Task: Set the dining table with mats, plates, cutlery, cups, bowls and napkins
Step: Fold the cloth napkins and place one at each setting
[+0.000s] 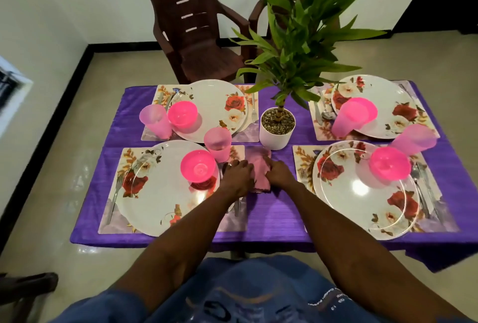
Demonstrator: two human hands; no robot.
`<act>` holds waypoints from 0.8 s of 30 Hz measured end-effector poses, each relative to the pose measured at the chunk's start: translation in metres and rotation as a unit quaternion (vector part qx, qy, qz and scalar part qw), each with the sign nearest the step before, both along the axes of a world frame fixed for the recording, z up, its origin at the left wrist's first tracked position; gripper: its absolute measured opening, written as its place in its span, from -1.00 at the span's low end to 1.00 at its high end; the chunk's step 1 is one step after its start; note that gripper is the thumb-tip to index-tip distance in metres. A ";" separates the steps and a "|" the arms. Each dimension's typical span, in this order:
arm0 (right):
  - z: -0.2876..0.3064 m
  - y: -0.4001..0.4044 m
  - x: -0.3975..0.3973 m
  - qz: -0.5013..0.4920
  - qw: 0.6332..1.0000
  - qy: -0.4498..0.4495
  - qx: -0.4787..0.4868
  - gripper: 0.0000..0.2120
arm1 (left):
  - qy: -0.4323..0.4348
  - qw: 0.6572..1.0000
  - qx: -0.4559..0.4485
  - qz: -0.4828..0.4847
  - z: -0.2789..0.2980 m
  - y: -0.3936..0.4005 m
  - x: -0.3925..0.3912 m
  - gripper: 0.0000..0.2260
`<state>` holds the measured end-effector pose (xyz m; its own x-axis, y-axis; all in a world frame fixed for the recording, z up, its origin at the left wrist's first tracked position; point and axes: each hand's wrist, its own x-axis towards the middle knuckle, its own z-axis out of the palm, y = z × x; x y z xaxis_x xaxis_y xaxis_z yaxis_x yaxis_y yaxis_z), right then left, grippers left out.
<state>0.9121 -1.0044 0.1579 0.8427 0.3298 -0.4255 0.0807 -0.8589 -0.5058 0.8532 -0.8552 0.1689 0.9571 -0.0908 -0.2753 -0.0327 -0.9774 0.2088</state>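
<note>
Head view: pink napkin [259, 167] lain lengthwise away from the person, pressed flat between left hand [238, 175] and right hand [278, 174]; neither clenched.

One head-worn camera looks steeply down and forward from close above a purple-clothed table [274, 216].

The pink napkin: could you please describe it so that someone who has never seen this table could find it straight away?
Start at the white plant pot in the middle of the purple tablecloth. Just in front of it, between the two near place mats, lies the pink napkin, with the left hand and the right hand on either side of it. It is the only soft, matte cloth item; the other pink things are plastic cups and bowls.
</note>
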 end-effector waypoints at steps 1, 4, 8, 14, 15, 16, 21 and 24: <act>0.002 -0.001 0.000 -0.002 1.000 0.000 0.019 -0.44 | 0.003 1.000 -0.005 0.007 0.000 -0.001 0.000 -0.61; 0.008 -0.009 -0.002 -0.067 0.993 -0.032 0.088 -0.43 | -0.029 0.998 -0.043 0.046 0.000 -0.005 -0.007 -0.61; 0.015 -0.017 -0.017 -0.154 0.975 -0.135 0.087 -0.55 | -0.146 0.978 -0.106 0.106 0.002 -0.008 -0.025 -0.75; 0.020 -0.002 -0.057 -0.064 0.973 -0.192 0.107 -0.72 | -0.202 0.961 -0.099 0.162 -0.006 -0.012 -0.063 -0.85; 0.019 0.001 -0.067 -0.040 0.973 -0.202 0.102 -0.71 | -0.203 0.959 -0.093 0.173 -0.007 -0.012 -0.072 -0.90; 0.017 0.003 -0.076 -0.012 0.973 -0.209 0.097 -0.71 | -0.206 0.957 -0.089 0.185 -0.008 -0.013 -0.081 -0.92; 0.007 0.028 -0.122 0.084 0.972 -0.195 0.105 -0.66 | -0.231 0.933 -0.061 0.268 -0.014 -0.005 -0.137 -0.92; 0.006 0.054 -0.148 0.140 0.966 -0.184 0.114 -0.67 | -0.212 0.921 -0.039 0.323 -0.022 0.010 -0.174 -0.87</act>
